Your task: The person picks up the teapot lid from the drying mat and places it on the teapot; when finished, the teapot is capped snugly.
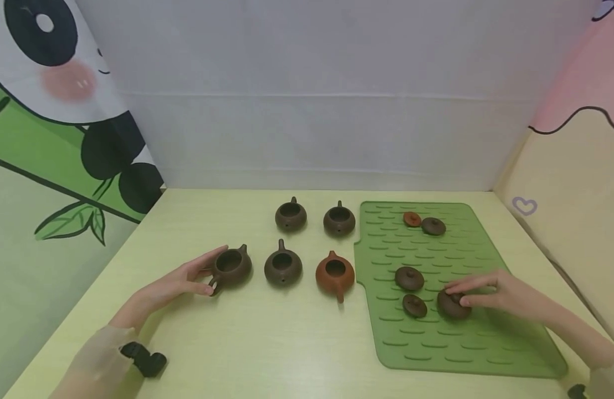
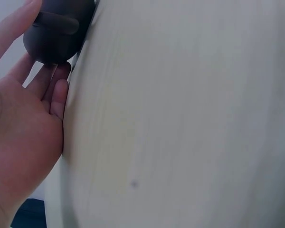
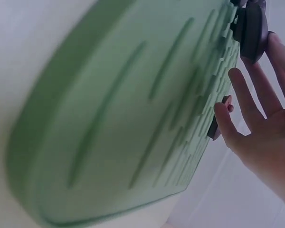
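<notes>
- I see smooth, matt, clay-like teapots (image 1: 283,278).
- The lids (image 1: 409,279) show me the same dull clay.
- I read the green mat (image 1: 439,357) as rubbery, with raised ridges.
- Tabletop (image 1: 227,343): smooth, wood-grained, softly glossy.
- Backdrop (image 1: 312,138): creased, matt cloth.

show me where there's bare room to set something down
Free: the table nearer than the five teapots, between the left hand and green mat; the mat's near strip, and its middle band between far lids and near lids. Crowded: among the teapots, and around the right hand and near lids.
</notes>
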`<state>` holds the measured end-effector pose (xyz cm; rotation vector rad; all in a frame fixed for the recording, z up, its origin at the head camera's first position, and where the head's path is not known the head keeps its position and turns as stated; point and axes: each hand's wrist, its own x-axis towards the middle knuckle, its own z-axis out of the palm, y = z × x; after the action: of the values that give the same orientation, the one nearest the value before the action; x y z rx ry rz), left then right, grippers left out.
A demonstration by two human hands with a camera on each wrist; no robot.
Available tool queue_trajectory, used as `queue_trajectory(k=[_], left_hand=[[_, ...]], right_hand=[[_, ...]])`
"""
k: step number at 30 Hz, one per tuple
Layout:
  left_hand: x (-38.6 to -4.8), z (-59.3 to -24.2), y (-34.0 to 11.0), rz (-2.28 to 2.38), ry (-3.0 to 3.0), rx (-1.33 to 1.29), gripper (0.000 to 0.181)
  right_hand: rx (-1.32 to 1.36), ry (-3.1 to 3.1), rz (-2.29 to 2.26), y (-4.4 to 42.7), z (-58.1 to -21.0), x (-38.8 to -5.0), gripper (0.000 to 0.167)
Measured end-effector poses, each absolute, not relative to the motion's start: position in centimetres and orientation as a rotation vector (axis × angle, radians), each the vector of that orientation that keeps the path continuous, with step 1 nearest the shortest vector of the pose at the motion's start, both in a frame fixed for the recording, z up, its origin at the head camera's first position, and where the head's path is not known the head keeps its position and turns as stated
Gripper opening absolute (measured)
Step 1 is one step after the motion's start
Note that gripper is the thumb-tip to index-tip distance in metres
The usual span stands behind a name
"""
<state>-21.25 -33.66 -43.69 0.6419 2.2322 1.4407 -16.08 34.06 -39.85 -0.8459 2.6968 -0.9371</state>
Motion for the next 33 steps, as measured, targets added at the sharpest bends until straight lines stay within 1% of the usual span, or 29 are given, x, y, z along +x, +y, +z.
queue_trajectory(k=[7,13,18,26,33], left_hand=[[-21.2,-43.6,-33.6,1.440,2.230,0.640,0.085],[-21.2,-43.5,-33.4,1.453,2.223,0.648,0.085],[-21.2,-43.8,-33.4,1.463,2.223,0.651,0.085],[-20.9,-43.4,-33.5,1.457,2.224,0.637,0.085],[-20.6,-43.2,-33.4,1.471,2.223,0.623,0.085]], right_hand=[[-0.739,2.746,-0.968,32.7,-38.0,-16.7,0.023],[-0.671,2.761,-1.069,30.5,-36.0,-18.0,0.024],[-0.695,2.754,-1.192,27.9,-34.6,-19.6,0.025],[-0.708,2.724,-1.262,22.4,-31.6,-21.3,0.026],[-0.870,2.556,-1.504,17.2,-30.1,-22.7,0.026]])
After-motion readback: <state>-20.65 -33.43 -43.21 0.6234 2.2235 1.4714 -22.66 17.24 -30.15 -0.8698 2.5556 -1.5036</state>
